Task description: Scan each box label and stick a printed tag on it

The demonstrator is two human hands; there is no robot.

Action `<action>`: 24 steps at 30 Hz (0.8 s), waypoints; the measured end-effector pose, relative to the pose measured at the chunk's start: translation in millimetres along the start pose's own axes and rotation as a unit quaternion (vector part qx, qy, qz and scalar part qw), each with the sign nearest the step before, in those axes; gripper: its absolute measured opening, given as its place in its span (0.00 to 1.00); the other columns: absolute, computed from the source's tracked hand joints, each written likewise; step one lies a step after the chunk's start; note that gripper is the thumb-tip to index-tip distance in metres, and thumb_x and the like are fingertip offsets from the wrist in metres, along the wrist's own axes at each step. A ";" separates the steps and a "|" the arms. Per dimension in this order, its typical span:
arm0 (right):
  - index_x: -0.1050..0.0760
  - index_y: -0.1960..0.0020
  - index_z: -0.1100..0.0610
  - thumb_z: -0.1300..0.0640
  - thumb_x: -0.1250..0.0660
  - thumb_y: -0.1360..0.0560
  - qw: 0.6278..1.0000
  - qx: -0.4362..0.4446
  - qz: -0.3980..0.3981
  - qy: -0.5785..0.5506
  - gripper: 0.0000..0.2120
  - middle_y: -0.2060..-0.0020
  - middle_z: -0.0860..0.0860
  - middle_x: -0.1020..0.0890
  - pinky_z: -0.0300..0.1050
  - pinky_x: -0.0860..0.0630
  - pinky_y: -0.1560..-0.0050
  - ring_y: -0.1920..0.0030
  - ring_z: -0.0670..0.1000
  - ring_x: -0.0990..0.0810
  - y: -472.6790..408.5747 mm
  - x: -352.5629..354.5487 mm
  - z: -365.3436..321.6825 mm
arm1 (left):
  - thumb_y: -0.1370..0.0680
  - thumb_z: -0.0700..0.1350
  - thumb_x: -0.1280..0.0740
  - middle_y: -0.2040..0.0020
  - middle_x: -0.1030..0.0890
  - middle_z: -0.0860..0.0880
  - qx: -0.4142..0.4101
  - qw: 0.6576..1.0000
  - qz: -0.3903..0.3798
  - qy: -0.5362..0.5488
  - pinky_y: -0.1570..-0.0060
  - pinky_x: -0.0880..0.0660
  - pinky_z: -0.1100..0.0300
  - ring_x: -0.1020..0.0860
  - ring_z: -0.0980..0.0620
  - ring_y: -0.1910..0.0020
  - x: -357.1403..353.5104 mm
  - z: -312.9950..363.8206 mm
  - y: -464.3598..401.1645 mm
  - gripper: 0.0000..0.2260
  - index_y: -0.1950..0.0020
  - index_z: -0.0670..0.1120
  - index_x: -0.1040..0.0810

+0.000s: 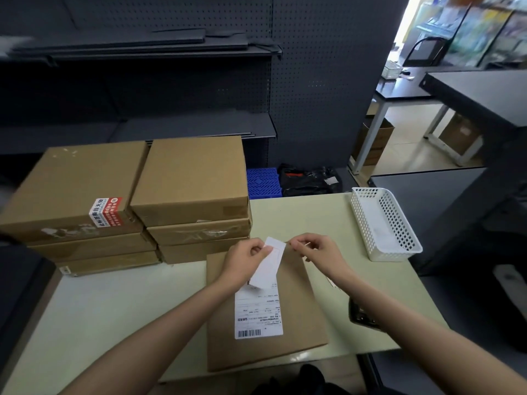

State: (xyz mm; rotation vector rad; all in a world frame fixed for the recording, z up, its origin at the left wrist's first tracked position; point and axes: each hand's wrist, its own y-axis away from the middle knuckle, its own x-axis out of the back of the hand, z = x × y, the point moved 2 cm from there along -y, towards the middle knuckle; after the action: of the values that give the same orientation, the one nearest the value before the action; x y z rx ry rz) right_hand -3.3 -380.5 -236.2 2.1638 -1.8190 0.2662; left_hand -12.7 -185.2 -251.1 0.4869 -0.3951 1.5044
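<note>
Head view: left hand (245, 256) and right hand (312, 252) pinch tag (269, 263) hanging lengthwise toward the person.

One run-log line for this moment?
step: peeling tag | left hand: holds tag | right hand: pinches backing | box: label, untagged

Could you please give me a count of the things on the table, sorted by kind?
Stacked cardboard boxes: 6
Flat box with the shipping label: 1
White basket: 1
White tag held in the hands: 1
Dark device partly hidden by the right forearm: 1
Total: 10
</note>
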 end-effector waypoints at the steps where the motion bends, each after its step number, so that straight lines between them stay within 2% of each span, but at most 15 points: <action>1: 0.16 0.57 0.52 0.56 0.30 0.25 1.000 -0.004 -0.007 0.003 0.04 0.59 0.47 0.15 0.38 0.27 0.58 0.64 0.41 0.23 -1.0 0.3 -0.3 | 0.25 0.49 0.31 0.68 0.24 0.51 -0.001 1.000 -0.005 -0.009 0.66 0.37 0.59 0.30 0.57 0.68 -0.4 0.1 0.5 0.10 0.65 0.50 0.24; 4: 0.17 0.59 0.51 0.57 0.29 0.26 0.999 -0.012 -0.036 0.008 0.05 0.63 0.44 0.16 0.38 0.28 0.59 0.65 0.43 0.25 -1.2 -0.5 -2.1 | 0.25 0.49 0.31 0.65 0.21 0.48 0.002 1.000 -0.019 -0.023 0.66 0.37 0.59 0.29 0.56 0.67 -1.7 2.7 2.4 0.08 0.63 0.50 0.22; 6: 0.17 0.60 0.50 0.57 0.29 0.26 0.999 -0.018 -0.043 0.011 0.06 0.66 0.43 0.17 0.40 0.28 0.58 0.64 0.46 0.26 -1.2 -1.6 -0.2 | 0.24 0.49 0.31 0.66 0.22 0.52 0.007 0.999 -0.026 -0.024 0.66 0.37 0.59 0.29 0.58 0.68 -1.9 3.7 2.7 0.07 0.62 0.50 0.21; 11: 0.18 0.62 0.49 0.57 0.30 0.26 0.999 -0.023 -0.033 0.018 0.07 0.66 0.50 0.19 0.42 0.28 0.57 0.63 0.47 0.26 -2.1 -2.8 3.3 | 0.24 0.47 0.31 0.67 0.23 0.53 0.008 0.999 -0.045 0.010 0.67 0.36 0.63 0.29 0.59 0.68 -1.9 5.3 3.7 0.07 0.62 0.49 0.21; 14: 0.19 0.63 0.49 0.57 0.30 0.26 0.999 -0.025 -0.022 0.024 0.08 0.67 0.49 0.21 0.41 0.30 0.59 0.64 0.47 0.27 -3.1 -2.8 2.7 | 0.24 0.45 0.30 0.65 0.21 0.51 -0.003 0.997 -0.058 0.060 0.66 0.35 0.64 0.28 0.57 0.67 -2.1 4.6 4.6 0.06 0.61 0.47 0.20; 17: 0.18 0.61 0.53 0.57 0.30 0.26 0.999 -0.032 -0.011 0.020 0.05 0.66 0.48 0.20 0.40 0.28 0.59 0.64 0.47 0.26 -5.0 0.3 4.6 | 0.24 0.42 0.30 0.65 0.19 0.51 -0.001 0.994 -0.071 0.087 0.62 0.30 0.64 0.25 0.57 0.66 -1.5 -0.1 4.7 0.05 0.60 0.44 0.18; 20: 0.19 0.59 0.55 0.59 0.31 0.26 0.999 -0.041 -0.002 0.007 0.05 0.64 0.51 0.20 0.38 0.27 0.63 0.64 0.47 0.24 -6.3 3.2 5.9 | 0.25 0.39 0.30 0.65 0.18 0.53 0.005 0.991 -0.093 0.097 0.62 0.28 0.67 0.24 0.61 0.67 -2.0 -5.1 5.8 0.06 0.61 0.48 0.18; 24: 0.20 0.55 0.57 0.57 0.32 0.25 0.998 -0.050 -0.003 -0.046 0.04 0.63 0.53 0.21 0.36 0.28 0.65 0.65 0.46 0.23 -5.5 -3.1 8.1 | 0.26 0.38 0.29 0.67 0.19 0.53 0.014 0.991 -0.066 0.117 0.64 0.29 0.69 0.25 0.61 0.69 -2.8 -5.3 6.2 0.06 0.61 0.47 0.18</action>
State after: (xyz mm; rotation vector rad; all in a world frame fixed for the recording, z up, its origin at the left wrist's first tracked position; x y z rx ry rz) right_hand 1.1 -379.6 -245.4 2.1438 -1.8327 0.0743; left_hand -19.2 -184.7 -256.7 0.3460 -0.1556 1.4198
